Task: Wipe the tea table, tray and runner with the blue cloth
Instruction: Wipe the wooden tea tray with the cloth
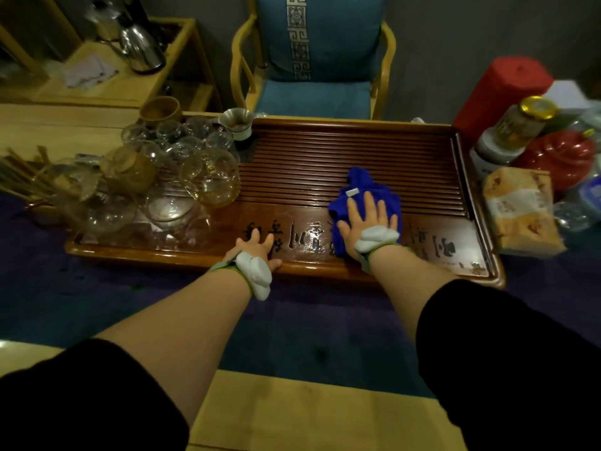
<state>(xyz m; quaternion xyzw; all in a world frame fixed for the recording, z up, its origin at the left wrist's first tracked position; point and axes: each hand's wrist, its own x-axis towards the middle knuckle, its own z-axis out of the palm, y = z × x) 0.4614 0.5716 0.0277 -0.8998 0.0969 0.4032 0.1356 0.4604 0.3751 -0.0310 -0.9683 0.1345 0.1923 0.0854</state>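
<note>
A dark wooden tea tray [325, 151] with a slatted top and carved characters along its front lies across the table. The blue cloth [361, 190] sits bunched on the tray's right half, partly over the slats. My right hand [367, 219] presses flat on the cloth with its fingers spread. My left hand [257, 247] rests on the tray's front rim, fingers straight, holding nothing. A dark blue runner [97, 288] lies under the tray on the light wooden table [309, 411].
Several glass cups and pitchers [182, 170] crowd the tray's left end beside a small metal strainer cup [236, 123]. Jars, a red pot [559, 157] and a paper packet [520, 213] stand right of the tray. A blue-cushioned chair [315, 60] faces me; a kettle [141, 47] stands back left.
</note>
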